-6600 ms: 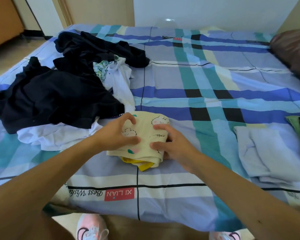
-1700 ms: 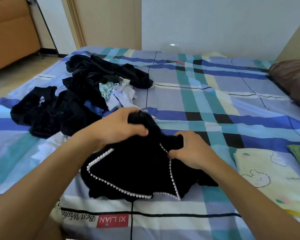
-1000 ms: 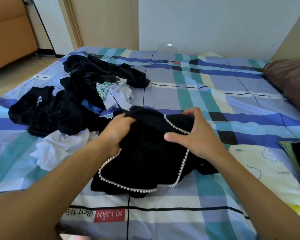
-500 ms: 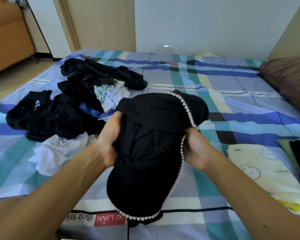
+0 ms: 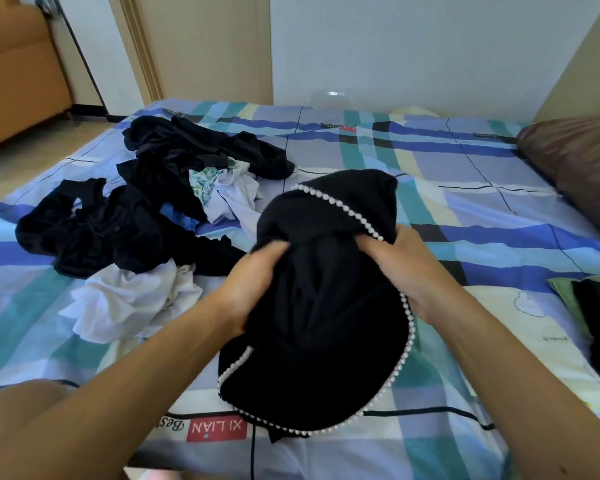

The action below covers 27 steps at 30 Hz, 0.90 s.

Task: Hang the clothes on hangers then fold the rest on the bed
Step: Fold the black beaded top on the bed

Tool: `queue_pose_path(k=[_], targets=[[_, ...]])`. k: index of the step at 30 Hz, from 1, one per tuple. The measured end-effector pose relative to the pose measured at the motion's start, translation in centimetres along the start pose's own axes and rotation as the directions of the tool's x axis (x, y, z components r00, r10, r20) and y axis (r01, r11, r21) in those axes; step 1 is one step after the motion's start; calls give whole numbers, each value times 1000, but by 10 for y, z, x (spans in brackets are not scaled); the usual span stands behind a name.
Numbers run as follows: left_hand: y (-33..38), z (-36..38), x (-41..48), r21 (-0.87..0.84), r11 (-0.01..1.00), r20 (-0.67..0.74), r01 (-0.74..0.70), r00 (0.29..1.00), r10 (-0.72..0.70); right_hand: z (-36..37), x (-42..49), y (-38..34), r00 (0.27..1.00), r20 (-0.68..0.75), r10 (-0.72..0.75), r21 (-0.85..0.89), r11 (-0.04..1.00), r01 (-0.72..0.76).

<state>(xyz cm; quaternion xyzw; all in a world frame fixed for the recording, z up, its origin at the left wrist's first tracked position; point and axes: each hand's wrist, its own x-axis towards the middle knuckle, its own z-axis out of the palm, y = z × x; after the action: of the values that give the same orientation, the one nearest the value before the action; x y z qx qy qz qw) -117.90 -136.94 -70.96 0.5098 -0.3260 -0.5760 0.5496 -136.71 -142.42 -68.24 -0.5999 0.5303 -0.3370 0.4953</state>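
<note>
Nearest the camera, a red rectangular label printed XI LIAN (image 5: 216,427) sits on the blue, teal and cream plaid bed sheet (image 5: 440,174), just below and left of the lower hem of a black knitted garment edged with a row of white pearl beads (image 5: 326,327). This garment, the task's thing, is held up over the near middle of the bed. Its beaded hem hangs down toward the sheet, and whether it touches there cannot be told.

The left hand (image 5: 257,285) grips a bunch of the garment's left side with curled fingers, though it is blurred. The right hand (image 5: 404,268) grips the right side, thumb and fingers closed on the fabric beside the bead trim. Above both hands, the top of the garment folds over in a hump.

Left of the garment lies a crumpled white cloth (image 5: 125,303). To its right lies a flat, pale yellow cloth with a cartoon print (image 5: 520,320), and beyond that a green and black folded item (image 5: 593,327) at the frame edge.

Farther left of the garment is a heap of loose black clothes (image 5: 118,230), with a green floral white fabric (image 5: 205,180) and a white garment (image 5: 238,199) tucked in it. Far right of the garment is a brown pillow (image 5: 582,161); far left of it, off the bed, an orange upholstered seat (image 5: 18,71).
</note>
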Motion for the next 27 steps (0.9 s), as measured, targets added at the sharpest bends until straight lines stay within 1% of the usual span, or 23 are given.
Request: queue_pose_path(k=[1,2,5,7,8,9,11,12,13,14,15,17,20,23,24,25,26,27], targets=[[5,0,2,-87,994,-41,69,997,-73,-4,0,0,1000,-22,-17,-23,1000,17],[11,1,3,-132,985,-66,112,990,-122,-9,0,1,999,-36,-20,-64,998,17],[24,-1,-6,-245,965,-103,94,987,-122,-12,0,12,999,-37,-1,-262,965,-9],[28,-1,-9,-329,942,-142,68,982,-121,-5,-2,24,999,-3,50,-317,947,-48],[31,0,-12,-353,935,-164,47,980,-111,-1,-4,28,994,25,105,-288,953,-93],[33,3,-15,-363,931,-183,27,978,-100,4,-7,31,980,72,185,-205,964,-167],[35,4,-16,-391,921,-223,-9,971,-85,10,-16,31,913,238,332,21,938,-347],[38,4,-18,-400,916,-244,-27,967,-78,11,-22,29,871,351,343,119,907,-405],[41,5,-18,-410,911,-266,-48,961,-69,14,-27,27,834,457,310,179,886,-428],[43,3,-17,-428,902,-280,-60,958,-69,17,-32,27,809,527,261,220,877,-427],[44,1,-16,-444,893,-290,-74,955,-65,21,-36,30,802,555,221,241,881,-408],[47,0,-17,-453,885,-299,-108,953,-37,34,-36,42,825,516,229,236,888,-394],[48,-2,-18,-430,891,-269,-148,963,30,43,-24,60,888,352,297,299,863,-407],[57,-17,-29,-441,890,-147,-119,987,59,30,-4,59,942,180,285,395,856,-334],[61,-20,-34,-380,919,-113,-107,991,69,23,3,55,953,134,271,448,841,-303],[65,-23,-38,-264,961,-92,-80,994,57,15,9,51,963,95,252,499,825,-265],[67,-22,-40,-165,986,-59,-33,998,24,8,16,47,970,67,234,521,821,-234],[66,-21,-39,-130,991,2,28,1000,-28,0,23,43,974,50,220,527,823,-212]])
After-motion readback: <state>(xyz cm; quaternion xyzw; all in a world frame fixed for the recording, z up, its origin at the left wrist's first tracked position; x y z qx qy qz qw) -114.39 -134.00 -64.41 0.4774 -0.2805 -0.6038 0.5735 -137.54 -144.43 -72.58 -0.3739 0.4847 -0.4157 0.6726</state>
